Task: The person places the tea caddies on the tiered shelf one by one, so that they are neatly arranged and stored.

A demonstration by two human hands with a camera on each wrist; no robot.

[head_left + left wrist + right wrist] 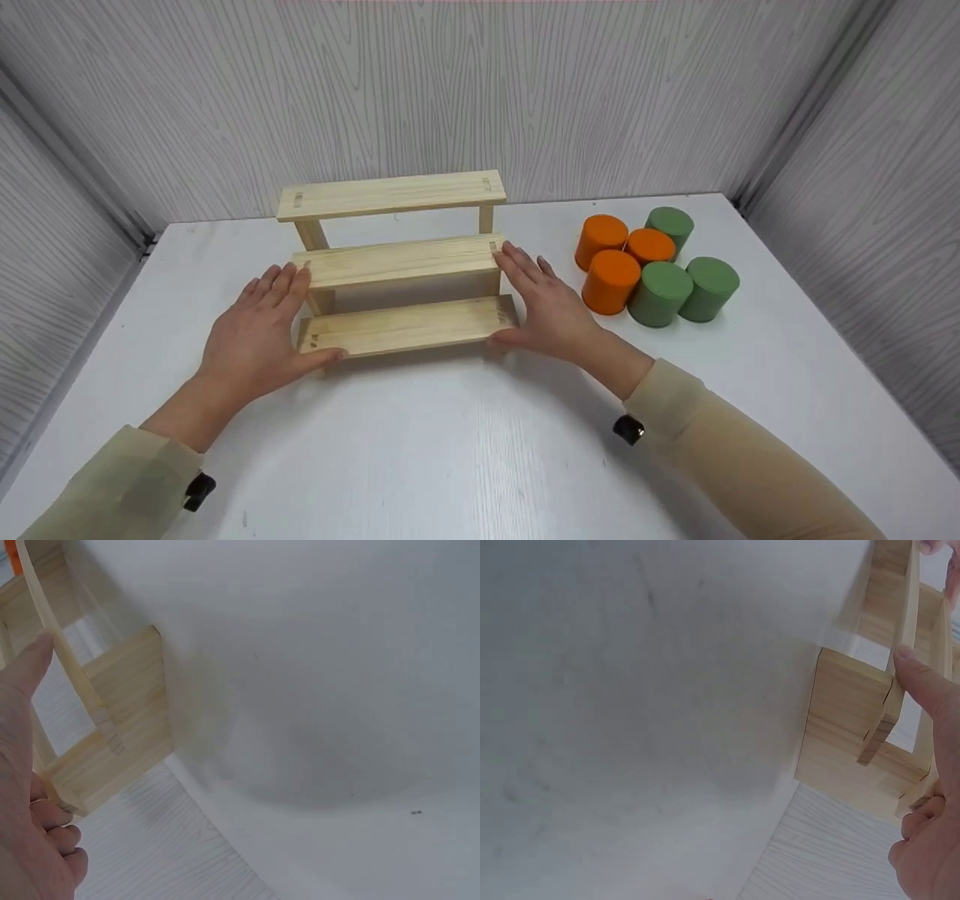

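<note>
A pale wooden three-tier stepped rack stands on the white table, its tiers rising toward the back wall. My left hand grips its left end, thumb along the front edge of the lowest tier and fingertips at the middle tier. At the opposite end, my right hand holds it the same way, thumb at the lowest tier's front corner. The left wrist view shows the thumb against a plank edge of the rack, the other fingers bent by another tier. Similar contact on the rack appears in the right wrist view.
Right of the rack, three orange cylinders and three green cylinders stand in a close cluster on the table. A grey wood-grain wall rises behind the table, with side panels left and right.
</note>
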